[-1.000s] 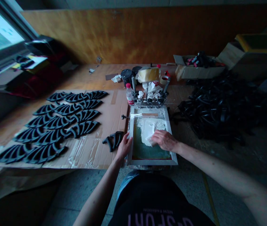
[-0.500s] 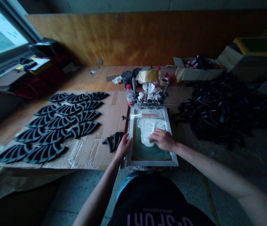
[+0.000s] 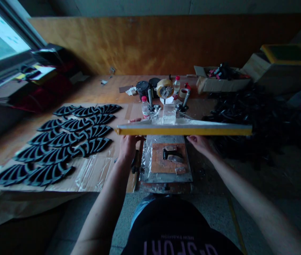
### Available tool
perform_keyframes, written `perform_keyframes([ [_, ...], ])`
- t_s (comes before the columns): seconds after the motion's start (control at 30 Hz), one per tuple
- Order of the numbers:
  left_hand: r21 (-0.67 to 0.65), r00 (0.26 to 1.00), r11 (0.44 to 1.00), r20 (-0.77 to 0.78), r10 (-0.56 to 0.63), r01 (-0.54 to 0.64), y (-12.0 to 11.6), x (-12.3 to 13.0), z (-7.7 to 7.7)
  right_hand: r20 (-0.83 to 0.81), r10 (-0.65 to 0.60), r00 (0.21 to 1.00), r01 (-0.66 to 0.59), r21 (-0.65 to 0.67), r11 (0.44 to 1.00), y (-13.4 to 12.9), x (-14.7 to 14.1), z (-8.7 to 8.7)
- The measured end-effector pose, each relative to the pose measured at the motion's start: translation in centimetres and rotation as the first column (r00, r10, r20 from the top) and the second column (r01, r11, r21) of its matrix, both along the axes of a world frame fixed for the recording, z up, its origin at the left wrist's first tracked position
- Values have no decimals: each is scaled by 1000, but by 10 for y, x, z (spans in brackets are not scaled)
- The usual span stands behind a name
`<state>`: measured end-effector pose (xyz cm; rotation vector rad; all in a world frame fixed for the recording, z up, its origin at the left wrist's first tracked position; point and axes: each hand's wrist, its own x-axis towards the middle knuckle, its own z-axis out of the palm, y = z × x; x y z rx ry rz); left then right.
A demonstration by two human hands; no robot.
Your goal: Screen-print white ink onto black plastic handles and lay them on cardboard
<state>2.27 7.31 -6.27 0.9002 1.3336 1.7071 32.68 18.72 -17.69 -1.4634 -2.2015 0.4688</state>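
A screen printing frame (image 3: 185, 130) is tilted up toward me, its yellow-edged near side spanning above the bench. My left hand (image 3: 128, 144) grips its left part, fingers showing above and below the edge. Under the right part of the edge is my right hand (image 3: 199, 144), fingers loosely bent, with nothing seen in them; the frame partly hides it. Below the frame lies a wooden board (image 3: 157, 163) on a metal base plate (image 3: 188, 174). On the board sits a black curved plastic part (image 3: 172, 153).
Rows of black fan-shaped parts (image 3: 50, 173) lie on cardboard (image 3: 92, 173) at left. A heap of black parts (image 3: 256, 120) is at right. Behind the frame stand a red-capped bottle (image 3: 145, 108), dark tubs (image 3: 142, 88) and a tape roll (image 3: 183, 92). An open carton (image 3: 221, 84) is farther back.
The frame has swung up from lying flat, uncovering the board and the black part. My left hand rose with it. My right hand left the white paste and is now under the edge.
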Motion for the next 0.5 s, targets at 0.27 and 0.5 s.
perform_keyframes([
  [0.27, -396, 948, 879, 272, -163, 265, -35, 61, -58, 224, 116, 968, -96, -96, 991, -80, -71, -25],
  [0.5, -522, 913, 809, 405, -44, 270, -92, 79, -128, -99, 468, 878, -471, -15, 882, -100, -76, -11],
])
